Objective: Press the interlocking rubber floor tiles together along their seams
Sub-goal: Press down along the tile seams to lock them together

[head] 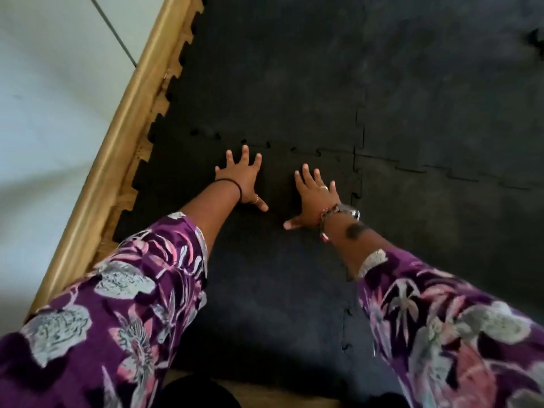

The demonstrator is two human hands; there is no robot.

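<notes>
Both hands — left hand (242, 178), right hand (314, 198) — lie flat, fingers splayed and grasping nothing, on the near rubber tile (253, 260) just short of the jigsaw seam (282, 146).

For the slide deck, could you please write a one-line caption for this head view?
Both hands, left and right, spread flat on a black rubber tile near its puzzle seam.

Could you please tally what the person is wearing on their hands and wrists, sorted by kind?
Rings: 2, one on the left hand thumb, one on a right hand finger
Black band on left wrist: 1
Beaded bracelet on right wrist: 1
Watch on right wrist: 1
Total: 5
</notes>
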